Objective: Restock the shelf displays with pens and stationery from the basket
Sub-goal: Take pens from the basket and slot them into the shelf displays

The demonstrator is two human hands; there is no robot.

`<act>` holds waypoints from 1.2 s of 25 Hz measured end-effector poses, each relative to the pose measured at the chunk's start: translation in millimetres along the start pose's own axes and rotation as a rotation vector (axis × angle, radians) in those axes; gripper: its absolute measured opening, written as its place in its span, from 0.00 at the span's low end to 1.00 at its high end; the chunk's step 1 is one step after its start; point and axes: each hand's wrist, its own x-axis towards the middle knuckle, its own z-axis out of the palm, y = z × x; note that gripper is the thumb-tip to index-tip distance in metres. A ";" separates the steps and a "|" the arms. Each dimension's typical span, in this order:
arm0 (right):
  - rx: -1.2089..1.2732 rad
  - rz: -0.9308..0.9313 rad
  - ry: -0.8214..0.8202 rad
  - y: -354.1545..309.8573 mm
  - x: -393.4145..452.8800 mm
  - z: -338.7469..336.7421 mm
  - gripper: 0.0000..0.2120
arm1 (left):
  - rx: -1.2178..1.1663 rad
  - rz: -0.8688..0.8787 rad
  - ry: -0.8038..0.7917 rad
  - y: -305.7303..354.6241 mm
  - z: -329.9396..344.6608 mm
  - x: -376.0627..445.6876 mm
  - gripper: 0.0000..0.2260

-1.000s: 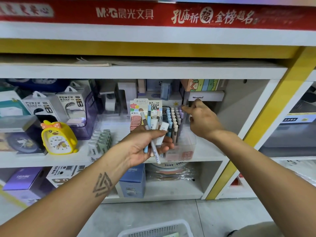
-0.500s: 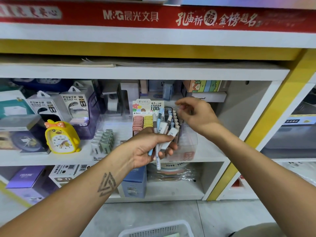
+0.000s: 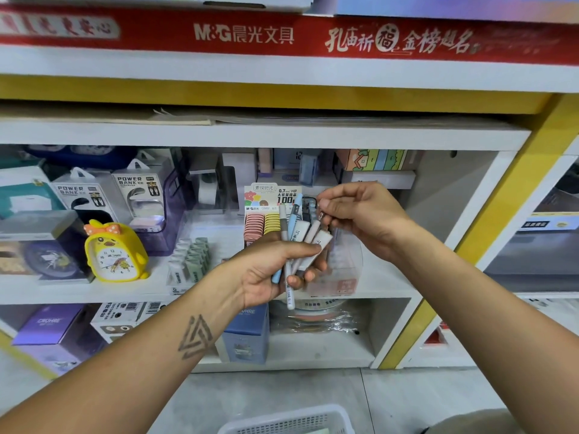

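My left hand [image 3: 266, 274] grips a bundle of several pastel pens [image 3: 296, 234] upright in front of the middle shelf. Just right of and above it, my right hand [image 3: 363, 214] pinches the top end of one beige pen [image 3: 314, 229] in that bundle. Behind both hands stands a clear plastic pen display holder [image 3: 346, 277] on the shelf, mostly hidden by them. Left of it is a display card with pink and yellow lead cases [image 3: 263, 219]. The white mesh basket [image 3: 291, 419] lies on the floor at the bottom edge; its contents are barely visible.
A yellow chick alarm clock [image 3: 114, 252], power bank boxes [image 3: 138, 195] and small erasers [image 3: 191, 258] fill the shelf's left part. Boxes sit on the lower shelf [image 3: 244, 333]. A yellow post [image 3: 488, 233] bounds the bay on the right.
My right hand has come back from the display holder, moving left and down to the bundle, and now pinches a pen's top. My left hand has stayed put with the pens.
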 end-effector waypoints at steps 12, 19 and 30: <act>0.084 -0.126 0.286 -3.9 0.8 -29.1 0.07 | -0.046 -0.058 0.026 4.3 -14.2 -5.9 0.08; -0.329 -0.258 0.315 -4.5 -8.2 -33.9 0.07 | -0.048 -0.034 0.210 4.8 -22.1 0.0 0.10; -0.717 -0.331 0.009 24.5 -19.7 -22.5 0.07 | -0.036 -0.045 0.259 3.0 -22.0 -1.1 0.09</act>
